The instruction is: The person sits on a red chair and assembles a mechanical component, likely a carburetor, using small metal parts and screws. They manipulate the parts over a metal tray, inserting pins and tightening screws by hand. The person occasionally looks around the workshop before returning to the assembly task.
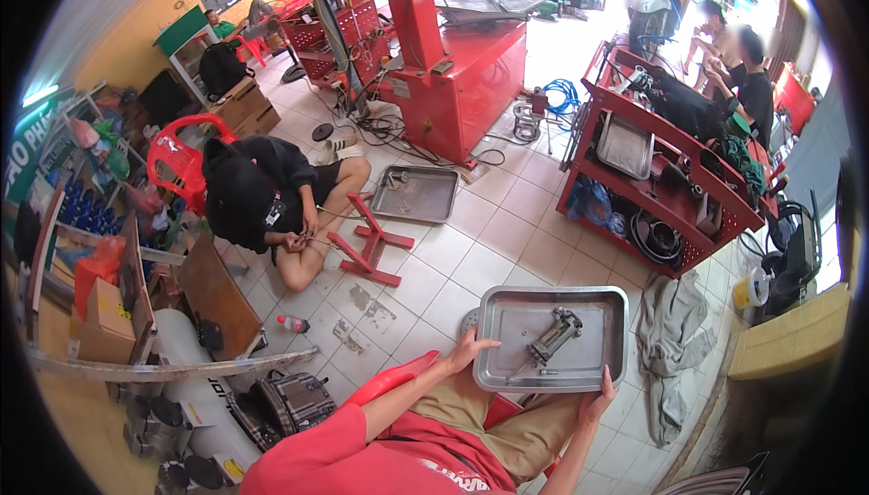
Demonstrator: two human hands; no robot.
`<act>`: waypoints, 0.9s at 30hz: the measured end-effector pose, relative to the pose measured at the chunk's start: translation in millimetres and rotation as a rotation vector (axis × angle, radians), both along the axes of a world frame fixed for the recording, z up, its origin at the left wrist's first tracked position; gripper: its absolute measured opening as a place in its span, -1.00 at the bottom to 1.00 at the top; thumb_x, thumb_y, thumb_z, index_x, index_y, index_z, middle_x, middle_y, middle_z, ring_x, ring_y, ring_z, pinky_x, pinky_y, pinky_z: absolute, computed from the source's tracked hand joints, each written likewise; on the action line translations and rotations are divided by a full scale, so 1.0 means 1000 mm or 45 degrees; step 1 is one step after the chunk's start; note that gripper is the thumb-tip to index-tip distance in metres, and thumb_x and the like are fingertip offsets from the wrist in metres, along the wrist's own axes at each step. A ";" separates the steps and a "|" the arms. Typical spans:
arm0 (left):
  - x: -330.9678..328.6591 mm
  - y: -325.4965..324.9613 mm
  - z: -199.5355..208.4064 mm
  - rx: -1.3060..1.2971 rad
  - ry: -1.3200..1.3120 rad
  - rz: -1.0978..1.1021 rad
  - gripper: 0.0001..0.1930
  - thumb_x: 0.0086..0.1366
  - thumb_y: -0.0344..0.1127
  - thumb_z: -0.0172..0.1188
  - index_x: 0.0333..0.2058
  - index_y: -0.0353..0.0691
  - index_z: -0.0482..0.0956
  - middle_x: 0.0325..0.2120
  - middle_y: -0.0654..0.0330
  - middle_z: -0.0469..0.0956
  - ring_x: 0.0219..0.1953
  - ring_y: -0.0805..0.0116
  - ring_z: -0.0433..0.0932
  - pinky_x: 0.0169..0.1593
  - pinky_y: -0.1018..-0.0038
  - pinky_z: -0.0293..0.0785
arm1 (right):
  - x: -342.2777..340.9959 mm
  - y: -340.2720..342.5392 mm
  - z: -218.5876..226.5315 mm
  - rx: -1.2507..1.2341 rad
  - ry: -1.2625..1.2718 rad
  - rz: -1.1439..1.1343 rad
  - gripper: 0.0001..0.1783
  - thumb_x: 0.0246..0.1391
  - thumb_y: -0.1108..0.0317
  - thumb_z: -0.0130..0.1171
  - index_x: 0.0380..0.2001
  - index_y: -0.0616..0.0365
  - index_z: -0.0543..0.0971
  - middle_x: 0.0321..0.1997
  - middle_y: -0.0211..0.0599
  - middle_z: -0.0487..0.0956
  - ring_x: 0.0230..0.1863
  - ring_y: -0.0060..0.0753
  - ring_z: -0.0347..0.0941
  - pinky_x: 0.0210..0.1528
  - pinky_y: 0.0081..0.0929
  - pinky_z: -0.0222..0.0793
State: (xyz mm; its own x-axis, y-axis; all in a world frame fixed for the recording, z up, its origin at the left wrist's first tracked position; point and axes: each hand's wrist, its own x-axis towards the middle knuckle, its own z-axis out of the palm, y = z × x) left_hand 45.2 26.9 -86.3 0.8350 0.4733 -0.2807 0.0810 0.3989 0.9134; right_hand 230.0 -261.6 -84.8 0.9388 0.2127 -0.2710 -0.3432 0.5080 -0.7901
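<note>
A rectangular metal tray (601,348) rests over my lap, held at its sides by both hands. My left hand (467,350) grips the left rim, its thumb reaching over the edge. Near the lower right corner, my right hand (596,399) holds the rim with some fingers hidden beneath. Inside the tray lies a dark metal mechanical part (554,337) with a cylindrical body and a thin rod toward the lower left. A small bolt-like piece (549,371) lies just below it.
A person in black (262,196) sits on the floor at left, by a red metal stand (369,246) and another metal tray (416,195). A red tool cart (661,160) stands right, grey cloth (672,341) below it. A bottle (292,324) lies left.
</note>
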 end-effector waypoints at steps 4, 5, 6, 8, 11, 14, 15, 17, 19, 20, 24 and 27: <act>0.002 0.004 0.002 0.047 0.020 -0.030 -0.39 0.26 -0.25 0.30 0.25 -0.35 0.38 0.09 0.10 0.53 0.14 0.30 0.46 0.26 0.37 0.36 | 0.005 -0.006 -0.007 0.041 0.053 -0.026 -0.62 0.22 0.40 0.20 0.05 0.42 0.57 0.07 -0.13 0.62 0.14 -0.30 0.53 0.31 -0.29 0.32; 0.003 0.003 0.002 0.085 0.020 -0.027 -0.38 0.27 -0.25 0.30 0.26 -0.35 0.38 0.10 0.10 0.52 0.14 0.30 0.46 0.26 0.36 0.36 | 0.006 -0.007 -0.008 0.039 0.042 -0.001 -0.61 0.22 0.40 0.20 0.05 0.43 0.57 0.06 -0.13 0.63 0.13 -0.30 0.53 0.31 -0.30 0.32; 0.003 0.002 0.001 0.094 0.011 -0.032 -0.37 0.27 -0.26 0.30 0.27 -0.35 0.37 0.11 0.10 0.52 0.15 0.30 0.46 0.27 0.37 0.35 | 0.007 -0.008 -0.009 0.038 0.032 0.024 -0.61 0.22 0.39 0.21 0.04 0.43 0.57 0.05 -0.13 0.63 0.13 -0.29 0.53 0.31 -0.30 0.32; 0.000 0.002 0.005 0.115 -0.005 -0.046 -0.35 0.27 -0.26 0.30 0.29 -0.35 0.35 0.12 0.09 0.52 0.16 0.31 0.45 0.28 0.37 0.34 | 0.007 -0.011 -0.013 0.050 0.021 0.068 -0.62 0.21 0.39 0.21 0.03 0.44 0.57 0.03 -0.13 0.64 0.12 -0.29 0.53 0.30 -0.31 0.32; -0.005 -0.002 0.017 0.140 -0.080 -0.003 -0.31 0.24 -0.28 0.32 0.31 -0.33 0.32 0.17 0.07 0.48 0.21 0.28 0.42 0.32 0.35 0.31 | 0.004 -0.016 -0.019 0.056 0.001 0.093 -0.63 0.22 0.39 0.20 0.01 0.44 0.58 0.01 -0.12 0.64 0.09 -0.28 0.54 0.28 -0.31 0.34; -0.006 0.001 0.014 0.045 -0.030 -0.047 -0.34 0.25 -0.26 0.33 0.29 -0.32 0.35 0.13 0.10 0.50 0.19 0.30 0.44 0.28 0.36 0.35 | -0.001 -0.014 -0.017 -0.006 0.022 0.038 -0.66 0.24 0.39 0.16 -0.02 0.43 0.61 -0.01 -0.12 0.66 0.06 -0.27 0.57 0.26 -0.31 0.37; -0.007 0.002 0.019 0.072 -0.047 -0.034 -0.35 0.25 -0.26 0.33 0.28 -0.32 0.36 0.11 0.10 0.51 0.17 0.31 0.45 0.26 0.37 0.37 | -0.003 -0.018 -0.017 -0.011 0.028 0.078 -0.67 0.25 0.38 0.14 -0.04 0.43 0.62 -0.01 -0.11 0.66 0.07 -0.27 0.56 0.27 -0.30 0.37; -0.011 0.007 0.012 0.075 -0.042 0.011 -0.35 0.25 -0.26 0.34 0.27 -0.33 0.36 0.10 0.10 0.51 0.15 0.31 0.46 0.23 0.36 0.39 | -0.004 -0.014 -0.014 0.037 0.014 0.148 -0.67 0.25 0.37 0.12 -0.06 0.42 0.64 -0.03 -0.12 0.67 0.07 -0.27 0.56 0.27 -0.30 0.36; -0.002 -0.002 0.009 0.081 -0.054 0.008 -0.35 0.27 -0.30 0.30 0.30 -0.33 0.34 0.13 0.07 0.49 0.15 0.28 0.45 0.24 0.36 0.38 | -0.004 -0.024 -0.011 0.054 -0.012 0.177 -0.68 0.25 0.36 0.11 -0.09 0.40 0.66 -0.05 -0.13 0.68 0.07 -0.27 0.57 0.26 -0.30 0.36; 0.006 -0.006 0.015 0.119 -0.001 0.023 -0.43 0.27 -0.30 0.30 0.23 -0.33 0.43 0.07 0.09 0.55 0.10 0.29 0.50 0.21 0.36 0.41 | -0.001 -0.031 -0.011 0.019 0.005 0.163 -0.67 0.23 0.35 0.10 -0.10 0.37 0.68 -0.08 -0.16 0.69 0.04 -0.28 0.58 0.24 -0.30 0.37; -0.009 0.003 0.007 0.029 -0.007 0.081 -0.53 0.17 -0.33 0.25 0.07 -0.34 0.55 -0.10 0.11 0.66 -0.03 0.27 0.61 0.13 0.31 0.50 | -0.021 -0.012 0.004 -0.156 0.113 0.067 -0.89 -0.03 0.46 0.28 -0.40 0.26 0.69 -0.34 -0.26 0.68 -0.17 -0.36 0.57 0.05 -0.30 0.44; -0.002 -0.003 0.023 0.119 0.034 0.122 -0.50 0.07 -0.31 0.27 0.02 -0.39 0.56 -0.15 0.07 0.64 -0.09 0.23 0.59 0.09 0.33 0.50 | -0.018 -0.023 0.011 0.017 0.134 0.118 -0.13 -0.14 0.74 0.27 0.29 0.19 0.22 -0.10 -0.19 0.57 -0.10 -0.26 0.58 0.02 -0.23 0.56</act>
State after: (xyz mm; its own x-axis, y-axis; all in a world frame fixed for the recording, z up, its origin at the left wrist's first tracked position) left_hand 43.1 23.8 -63.5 0.7773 0.5757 -0.2535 0.0716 0.3195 0.9449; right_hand 212.4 -284.8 -73.5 0.8815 0.3014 -0.3635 -0.4697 0.4806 -0.7405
